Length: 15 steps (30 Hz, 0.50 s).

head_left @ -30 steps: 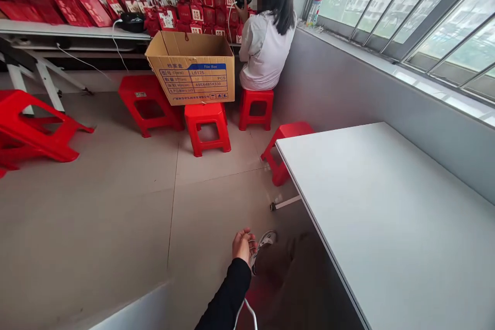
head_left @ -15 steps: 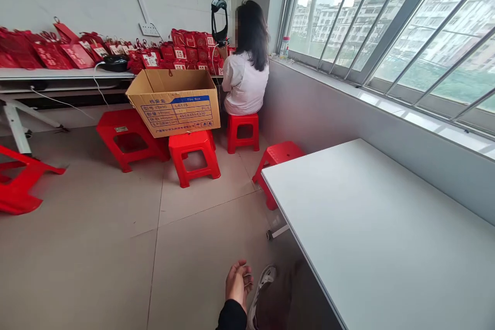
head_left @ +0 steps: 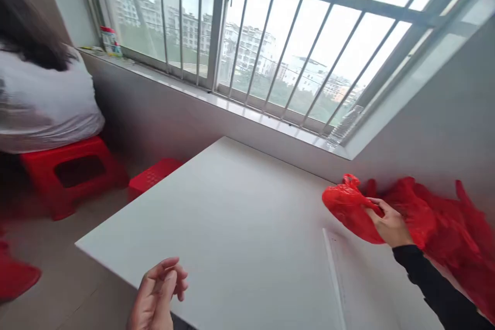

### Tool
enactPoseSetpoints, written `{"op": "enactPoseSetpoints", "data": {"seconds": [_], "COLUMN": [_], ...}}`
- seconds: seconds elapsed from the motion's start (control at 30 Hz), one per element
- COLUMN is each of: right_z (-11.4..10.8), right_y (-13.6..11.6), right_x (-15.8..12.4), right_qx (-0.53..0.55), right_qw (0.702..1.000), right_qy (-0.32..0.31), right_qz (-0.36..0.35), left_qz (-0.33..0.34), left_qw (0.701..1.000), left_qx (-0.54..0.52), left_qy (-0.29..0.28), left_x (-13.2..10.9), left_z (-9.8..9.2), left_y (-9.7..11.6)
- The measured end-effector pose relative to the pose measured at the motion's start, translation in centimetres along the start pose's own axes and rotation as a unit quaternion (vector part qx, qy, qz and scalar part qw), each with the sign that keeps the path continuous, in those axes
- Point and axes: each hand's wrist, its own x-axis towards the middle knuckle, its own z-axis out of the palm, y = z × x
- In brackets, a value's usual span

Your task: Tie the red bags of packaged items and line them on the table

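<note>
My right hand (head_left: 391, 226) pinches the gathered top of a red plastic bag (head_left: 350, 209) over the far right part of the white table (head_left: 247, 227). The bag's thin film bulges out to the left of my fingers, and what is inside it does not show. Just behind and to the right lie several more red plastic bags (head_left: 450, 232), heaped against the wall. My left hand (head_left: 158, 296) hovers over the table's near left edge, palm turned in, fingers loosely curled and holding nothing.
A person in a white top (head_left: 46, 98) sits on a red stool (head_left: 81, 167) at the left. Another red stool (head_left: 152, 178) stands by the table's far left side. Under the barred window runs a sill (head_left: 240, 111) with a red-capped plastic container (head_left: 110, 41) on it.
My view has swung right, from the floor and cardboard box to the table and window. My right hand has come into view gripping a red bag; my left hand now shows at the table's edge.
</note>
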Motion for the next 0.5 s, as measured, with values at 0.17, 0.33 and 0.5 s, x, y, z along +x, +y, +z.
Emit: {"op": "enactPoseSetpoints", "data": {"seconds": [0.17, 0.33, 0.5], "right_z": [-1.3, -2.1, -5.8], "right_y": [0.8, -1.1, -0.3], "right_x": [-4.2, -8.3, -10.2], "right_qx": [0.090, 0.170, 0.233], "right_qw": [0.990, 0.968, 0.944], "right_qy": [-0.094, -0.167, -0.228], "right_qz": [-0.049, -0.081, -0.053], "left_qz": [0.131, 0.228, 0.233], "left_qw": [0.932, 0.848, 0.831], "left_qx": [0.139, 0.192, 0.212], "left_qy": [-0.307, -0.439, -0.459], "left_x": [-2.8, -6.8, -9.0], "left_z": [17.1, 26.7, 27.8], "left_y": [1.3, 0.1, -0.3]}}
